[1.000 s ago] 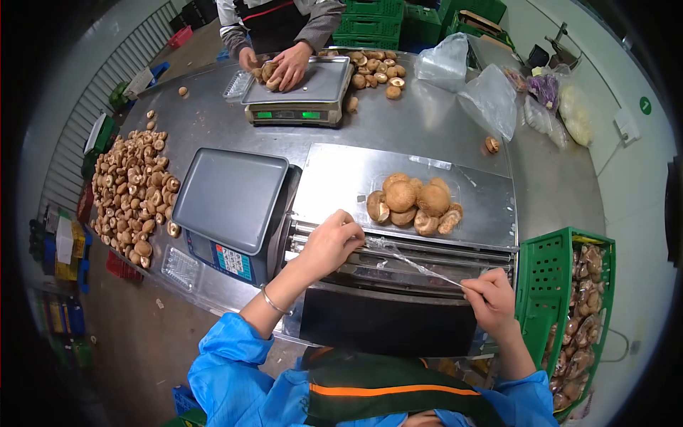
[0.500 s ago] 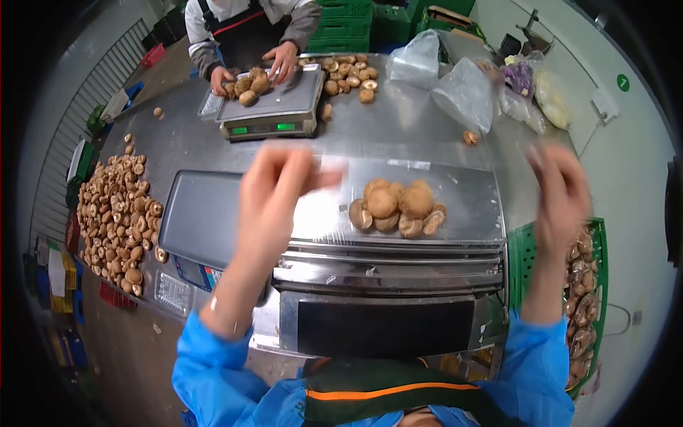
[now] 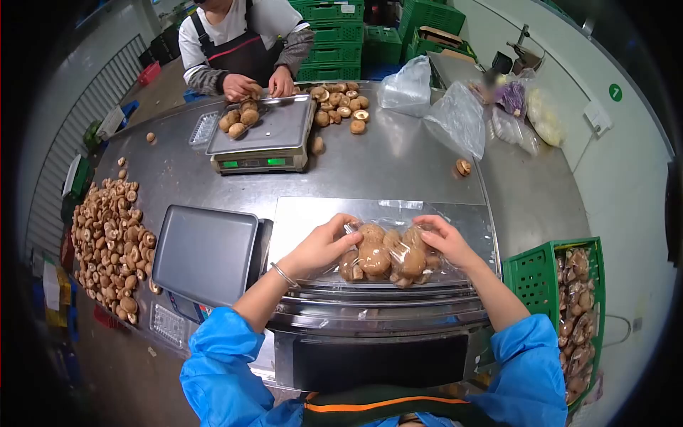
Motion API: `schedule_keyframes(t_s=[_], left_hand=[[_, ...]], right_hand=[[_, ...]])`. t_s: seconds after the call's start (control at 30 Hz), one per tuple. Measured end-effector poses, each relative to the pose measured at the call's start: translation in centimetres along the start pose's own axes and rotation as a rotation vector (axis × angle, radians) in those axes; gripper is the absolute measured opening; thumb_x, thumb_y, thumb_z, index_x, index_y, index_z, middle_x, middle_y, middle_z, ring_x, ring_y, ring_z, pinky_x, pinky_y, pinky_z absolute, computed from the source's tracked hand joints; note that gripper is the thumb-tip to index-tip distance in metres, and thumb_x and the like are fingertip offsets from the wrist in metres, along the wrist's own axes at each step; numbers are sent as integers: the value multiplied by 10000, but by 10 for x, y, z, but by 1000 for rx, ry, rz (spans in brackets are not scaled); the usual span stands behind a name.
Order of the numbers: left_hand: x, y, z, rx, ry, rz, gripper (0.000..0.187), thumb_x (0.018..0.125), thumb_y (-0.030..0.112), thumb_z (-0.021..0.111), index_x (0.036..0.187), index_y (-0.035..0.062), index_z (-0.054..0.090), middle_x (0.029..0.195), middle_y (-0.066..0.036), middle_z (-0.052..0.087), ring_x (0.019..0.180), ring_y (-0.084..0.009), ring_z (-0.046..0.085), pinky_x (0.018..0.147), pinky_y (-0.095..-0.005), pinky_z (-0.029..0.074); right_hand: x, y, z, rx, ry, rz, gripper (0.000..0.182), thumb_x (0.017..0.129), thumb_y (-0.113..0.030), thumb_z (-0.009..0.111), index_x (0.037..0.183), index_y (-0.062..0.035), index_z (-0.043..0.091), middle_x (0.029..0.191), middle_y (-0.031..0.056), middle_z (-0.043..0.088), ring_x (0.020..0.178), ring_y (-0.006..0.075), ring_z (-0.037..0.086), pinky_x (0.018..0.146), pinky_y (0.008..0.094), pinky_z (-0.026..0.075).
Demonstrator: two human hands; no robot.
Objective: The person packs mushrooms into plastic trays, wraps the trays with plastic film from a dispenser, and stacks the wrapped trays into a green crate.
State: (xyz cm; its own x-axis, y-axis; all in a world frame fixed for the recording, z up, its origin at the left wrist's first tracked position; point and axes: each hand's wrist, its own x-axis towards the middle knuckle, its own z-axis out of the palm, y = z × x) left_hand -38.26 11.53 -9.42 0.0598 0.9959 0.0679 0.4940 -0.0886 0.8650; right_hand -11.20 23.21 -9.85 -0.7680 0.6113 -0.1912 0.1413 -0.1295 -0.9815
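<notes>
A cluster of brown shiitake mushrooms (image 3: 391, 250) lies on the metal wrapping machine in front of me, with glossy clear plastic film (image 3: 410, 249) drawn over it. At its left end my left hand (image 3: 329, 245) grips the film-covered pack, thumb and fingers curled against it. My right hand (image 3: 449, 243) holds the opposite end in the same manner, its fingertips on the film near the mushrooms. Whether a tray lies beneath them I cannot make out.
A grey scale pan (image 3: 206, 249) and a heap of mushrooms (image 3: 114, 242) lie to the left. A co-worker's hands (image 3: 245, 87) handle mushrooms at another scale (image 3: 274, 128). Clear bags (image 3: 455, 117) lie at the back right; a green crate (image 3: 530, 274) holds wrapped packs.
Both my hands came down from above the machine onto the mushrooms, which are now under clear film. My view has tilted up a little. The co-worker's hands moved to the scale's back edge.
</notes>
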Motion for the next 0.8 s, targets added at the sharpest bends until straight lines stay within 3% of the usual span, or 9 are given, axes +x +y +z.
schedule_keyframes(t_s=[0.03, 0.07, 0.17, 0.3, 0.37, 0.4, 0.57, 0.7, 0.8], left_hand=[[-1, 8, -4, -262, -134, -212, 408, 916, 341, 456, 1171, 22, 463, 994, -121, 573, 847, -146, 562, 760, -271, 460], [2, 6, -8, -287, -171, -137, 481, 920, 416, 425, 1206, 29, 426, 852, -54, 573, 717, -67, 525, 630, -209, 456], [-2, 15, -16, -287, -349, -412, 488, 924, 427, 409, 1170, 8, 455, 816, -50, 578, 691, -77, 534, 575, -215, 459], [-6, 5, -10, -367, -356, -351, 486, 945, 435, 305, 1062, 7, 503, 771, -58, 553, 603, -123, 539, 494, -250, 478], [-14, 17, -11, -488, -382, -351, 539, 939, 478, 247, 1106, 18, 472, 811, -75, 569, 644, -131, 572, 494, -256, 513], [-14, 21, -14, -480, -371, -354, 575, 934, 493, 230, 1132, 2, 453, 801, -108, 584, 618, -151, 595, 484, -255, 528], [-54, 52, -13, -492, -383, -348, 661, 912, 548, 209, 1177, -20, 417, 871, -168, 588, 578, -182, 620, 480, -245, 545], [-136, 76, 9, -549, -577, -511, 618, 926, 500, 241, 1220, -22, 392, 995, -154, 547, 797, -199, 618, 632, -256, 561], [-205, 64, 27, -751, -528, -556, 501, 925, 307, 443, 1296, -13, 338, 1175, -170, 509, 1105, -228, 500, 780, -284, 532]], right_hand=[[-1, 3, 0, -2, -6, 1, 377, 891, -248, 511, 1191, -26, 461, 1127, 94, 509, 1063, 175, 483, 882, 300, 409], [-1, 3, 3, 52, 91, 66, 379, 892, -249, 515, 1191, -24, 453, 1105, 88, 517, 1027, 160, 496, 854, 295, 425], [-2, -3, 7, 218, 245, 268, 357, 901, -264, 499, 1155, -13, 481, 1108, 56, 525, 956, 135, 536, 851, 292, 452], [3, 3, 3, -275, 252, 186, 387, 916, -360, 450, 975, 3, 572, 875, 71, 586, 780, 135, 546, 669, 281, 462], [4, 24, -21, -834, 179, -166, 383, 923, -367, 427, 919, -15, 579, 820, 67, 578, 633, 132, 536, 609, 275, 456], [-4, 19, -6, -461, 205, -10, 377, 931, -381, 384, 969, -48, 556, 742, 54, 558, 537, 129, 515, 457, 270, 425], [-47, -37, 33, 159, 251, 354, 411, 932, -440, 326, 963, -60, 480, 589, 15, 478, 401, 101, 432, 263, 227, 286], [-128, -25, 56, 31, 41, 437, 416, 942, -423, 300, 985, -31, 431, 673, 80, 571, 338, 115, 436, 257, 226, 345], [-180, -23, 90, 51, 32, 594, 398, 949, -383, 289, 972, -11, 429, 855, 147, 592, 470, 156, 553, 282, 236, 398]])
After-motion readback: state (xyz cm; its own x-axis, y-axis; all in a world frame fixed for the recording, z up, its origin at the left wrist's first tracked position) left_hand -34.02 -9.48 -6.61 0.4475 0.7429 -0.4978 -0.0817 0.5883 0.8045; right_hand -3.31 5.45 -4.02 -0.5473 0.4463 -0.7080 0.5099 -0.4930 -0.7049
